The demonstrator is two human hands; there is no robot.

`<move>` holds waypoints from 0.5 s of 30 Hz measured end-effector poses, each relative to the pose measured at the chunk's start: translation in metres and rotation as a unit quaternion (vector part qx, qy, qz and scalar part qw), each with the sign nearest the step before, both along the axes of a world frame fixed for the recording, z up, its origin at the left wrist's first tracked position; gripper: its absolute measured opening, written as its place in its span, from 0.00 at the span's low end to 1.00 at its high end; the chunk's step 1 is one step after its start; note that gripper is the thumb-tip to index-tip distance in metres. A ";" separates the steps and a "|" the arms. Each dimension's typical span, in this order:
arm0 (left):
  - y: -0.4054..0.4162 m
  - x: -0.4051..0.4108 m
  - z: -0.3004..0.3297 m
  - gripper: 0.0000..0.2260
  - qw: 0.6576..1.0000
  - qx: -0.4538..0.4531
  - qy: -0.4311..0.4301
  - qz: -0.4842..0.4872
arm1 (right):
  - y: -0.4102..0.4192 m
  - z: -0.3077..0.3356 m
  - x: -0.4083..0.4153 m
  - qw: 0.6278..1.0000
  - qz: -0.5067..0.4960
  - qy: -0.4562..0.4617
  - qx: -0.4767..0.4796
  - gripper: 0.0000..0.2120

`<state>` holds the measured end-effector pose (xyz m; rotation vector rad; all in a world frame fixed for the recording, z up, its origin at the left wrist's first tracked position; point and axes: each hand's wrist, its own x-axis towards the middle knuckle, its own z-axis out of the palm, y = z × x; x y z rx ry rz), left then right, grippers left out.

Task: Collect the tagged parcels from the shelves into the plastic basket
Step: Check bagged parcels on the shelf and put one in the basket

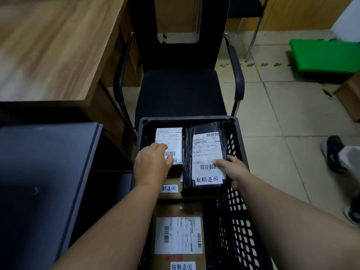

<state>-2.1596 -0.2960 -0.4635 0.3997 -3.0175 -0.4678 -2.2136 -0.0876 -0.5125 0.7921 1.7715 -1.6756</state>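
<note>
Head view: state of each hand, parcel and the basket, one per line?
left hand: fingers curled on the white-labelled parcel
right hand: holds the black parcel, thumb on its label
white-labelled parcel: flat in the basket, far left
black parcel: in the basket, right of it, handwritten tag facing up
brown box: flat in the basket, near end, tagged
basket: holds parcels, far end by the chair
chair: seat bare

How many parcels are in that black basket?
4 visible. A small white-labelled parcel far left, a black plastic-wrapped parcel far right, a brown cardboard box nearest, and another partly hidden cardboard parcel mid-basket. More may lie underneath.
</note>
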 end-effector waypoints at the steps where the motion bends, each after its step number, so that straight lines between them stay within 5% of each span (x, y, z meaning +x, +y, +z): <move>1: -0.001 -0.001 -0.003 0.12 1.000 0.000 -0.002 0.001 | -0.002 -0.003 -0.002 1.000 0.004 0.000 0.001 0.26; 8: 0.008 -0.009 -0.015 0.14 0.999 0.032 -0.038 0.013 | -0.005 -0.010 -0.011 1.000 0.012 0.004 0.009 0.26; 15: 0.042 -0.018 -0.035 0.15 0.967 0.183 -0.140 0.108 | -0.003 -0.023 -0.019 1.000 0.011 0.002 0.015 0.24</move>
